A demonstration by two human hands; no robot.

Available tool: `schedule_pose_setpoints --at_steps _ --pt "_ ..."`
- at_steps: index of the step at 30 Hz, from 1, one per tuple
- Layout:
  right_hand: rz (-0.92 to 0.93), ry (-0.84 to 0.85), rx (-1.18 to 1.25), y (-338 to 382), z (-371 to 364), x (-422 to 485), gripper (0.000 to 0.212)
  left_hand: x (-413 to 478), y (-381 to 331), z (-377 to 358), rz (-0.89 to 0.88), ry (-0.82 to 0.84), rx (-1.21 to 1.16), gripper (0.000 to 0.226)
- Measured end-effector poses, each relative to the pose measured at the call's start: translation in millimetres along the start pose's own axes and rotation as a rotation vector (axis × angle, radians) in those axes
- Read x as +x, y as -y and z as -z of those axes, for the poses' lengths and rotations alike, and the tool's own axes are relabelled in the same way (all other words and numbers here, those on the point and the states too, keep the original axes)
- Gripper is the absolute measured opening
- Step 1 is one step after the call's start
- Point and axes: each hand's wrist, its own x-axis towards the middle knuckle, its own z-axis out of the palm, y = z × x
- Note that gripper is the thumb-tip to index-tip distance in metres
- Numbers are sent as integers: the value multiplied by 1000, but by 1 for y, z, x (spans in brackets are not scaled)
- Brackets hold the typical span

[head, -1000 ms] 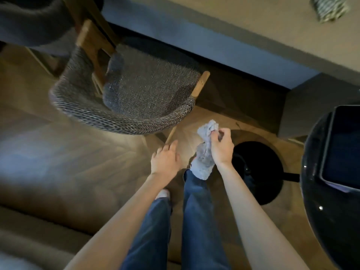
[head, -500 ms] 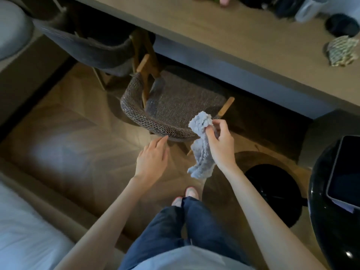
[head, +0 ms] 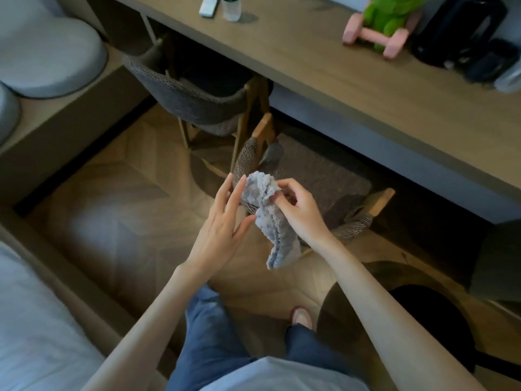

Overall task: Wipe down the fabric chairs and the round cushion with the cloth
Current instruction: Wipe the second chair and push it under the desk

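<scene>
A crumpled grey cloth (head: pixel 267 215) hangs in front of me above the floor. My right hand (head: pixel 298 210) pinches its upper part. My left hand (head: pixel 225 221) is beside it with straight fingers whose tips touch the cloth's left edge. Just behind the hands a grey woven fabric chair (head: pixel 324 176) with wooden arms is tucked under the desk. A second, darker fabric chair (head: pixel 194 100) stands further back to the left. A round grey cushion (head: pixel 48 49) lies on the ledge at the upper left.
The long wooden desk (head: pixel 352 74) carries a green toy, a pink dumbbell, a remote, a bottle and dark items. A bed edge (head: pixel 33 320) is at the lower left. A round black table base (head: pixel 423 320) sits at the lower right on the wood floor.
My view has lifted, bringing the desk top, second chair and cushion into sight. Both hands rose; my left hand came over and now touches the cloth held by my right.
</scene>
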Motion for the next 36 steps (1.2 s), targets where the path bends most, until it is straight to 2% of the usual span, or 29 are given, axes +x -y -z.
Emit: schedule_pose_setpoints --at_steps 5,10,15,19,23,27,30,32,36 --pt "-1 33 9 21 -72 53 11 48 85 72 -144 162 -16 74" --pt "-77 -46 94 38 -130 95 12 99 151 126 -292 254 61 49" --pt "-167 -138 164 42 -161 134 10 154 184 138 -195 371 -191 29" --pt "-206 -224 211 39 -161 173 9 216 198 144 -216 487 -204 23" --pt "-228 -377 285 23 -149 215 6 282 208 142 -153 615 -105 17" --pt "-314 -562 174 -4 -133 249 9 340 216 129 -104 735 -45 18" --pt "-423 -667 18 -22 -127 264 16 376 223 112 -165 829 6 28" --pt "-516 -722 -57 -35 -130 269 18 393 230 95 -222 861 130 33" --pt "-684 -776 -66 -57 -148 280 26 422 231 52 -336 892 381 27"
